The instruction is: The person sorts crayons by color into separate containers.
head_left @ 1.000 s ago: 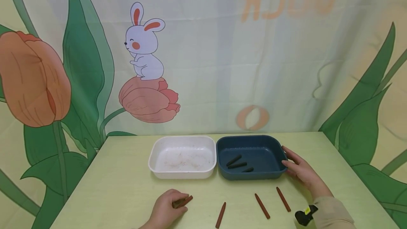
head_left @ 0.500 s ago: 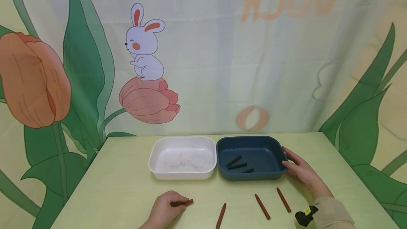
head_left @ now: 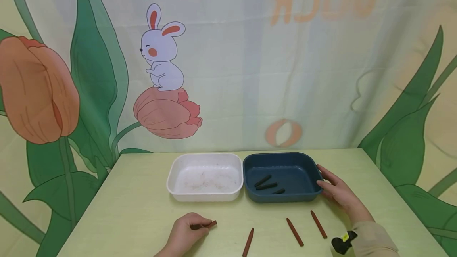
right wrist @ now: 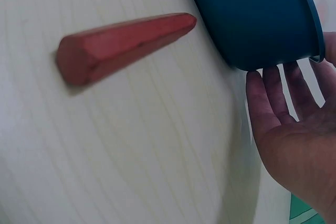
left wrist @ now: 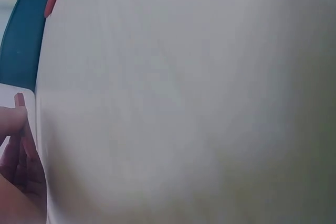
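Note:
Between thumb and fingers my left hand (head_left: 185,232) pinches a reddish-brown crayon (head_left: 213,224), just above the table in front of the white tray. One end of that crayon (left wrist: 19,99) pokes past the fingertips in the left wrist view; the rest is partly hidden by the hand. My right hand (head_left: 339,196) rests against the right end of the dark blue tray (head_left: 285,198). In the right wrist view, its straight fingers (right wrist: 271,90) touch the tray's outer wall, the thumb near the rim. Several dark crayons, one of them a black-looking crayon (head_left: 266,186), lie inside the blue tray.
A white tray (head_left: 205,198) with smudges on its floor stands against the blue one's left side. On the table lie three reddish-brown crayons: a left crayon (head_left: 248,242), a middle crayon (head_left: 294,232) and a right crayon (head_left: 318,224). A printed curtain (head_left: 232,70) hangs behind.
My left fingers have drawn closer together on the crayon, so less of its length shows. The right hand, trays and other crayons have stayed where they were.

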### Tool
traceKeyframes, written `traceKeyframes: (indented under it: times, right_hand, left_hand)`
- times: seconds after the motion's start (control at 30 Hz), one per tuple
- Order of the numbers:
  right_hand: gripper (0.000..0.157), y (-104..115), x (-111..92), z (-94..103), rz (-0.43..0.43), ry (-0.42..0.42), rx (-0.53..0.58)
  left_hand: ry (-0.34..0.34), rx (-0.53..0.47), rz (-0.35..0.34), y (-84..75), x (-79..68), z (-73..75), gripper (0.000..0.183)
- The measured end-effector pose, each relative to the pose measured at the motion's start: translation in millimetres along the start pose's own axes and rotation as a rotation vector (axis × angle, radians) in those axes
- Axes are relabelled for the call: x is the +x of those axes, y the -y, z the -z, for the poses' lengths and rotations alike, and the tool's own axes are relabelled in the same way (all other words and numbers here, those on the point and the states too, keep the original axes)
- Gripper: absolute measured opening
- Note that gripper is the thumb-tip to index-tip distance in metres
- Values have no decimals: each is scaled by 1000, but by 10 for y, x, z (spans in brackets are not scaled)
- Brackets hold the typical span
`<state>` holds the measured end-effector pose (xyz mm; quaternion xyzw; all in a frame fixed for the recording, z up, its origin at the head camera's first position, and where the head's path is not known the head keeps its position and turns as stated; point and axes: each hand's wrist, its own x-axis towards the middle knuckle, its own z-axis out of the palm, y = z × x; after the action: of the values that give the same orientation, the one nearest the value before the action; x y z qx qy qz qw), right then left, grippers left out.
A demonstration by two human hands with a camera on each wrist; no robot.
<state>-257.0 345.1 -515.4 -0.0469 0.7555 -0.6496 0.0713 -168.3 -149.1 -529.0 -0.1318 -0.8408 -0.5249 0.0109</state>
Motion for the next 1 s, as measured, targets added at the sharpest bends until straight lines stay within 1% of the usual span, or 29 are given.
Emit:
traceKeyframes:
  times: [0.23, 0.53, 0.8, 0.93, 1.0]
  right_hand:
    - [69, -1, -9, -11, -1, 4, 2]
    - [69, 9, -1, -20, -10, -4, -3]
    - [70, 5, 6, -14, -11, -5, 6]
    - [70, 6, 0, -14, -12, -4, 8]
    - [70, 5, -3, -9, -12, -6, 10]
  left_hand:
    - [-24, 0, 0, -33, 32, -12, 21]
    - [-118, -30, -32, -98, 112, -75, 24]
    - [-189, 8, -81, -219, 205, -116, 23]
    - [-208, 7, -69, -264, 261, -107, 24]
    - [-217, -5, -74, -268, 298, -100, 25]
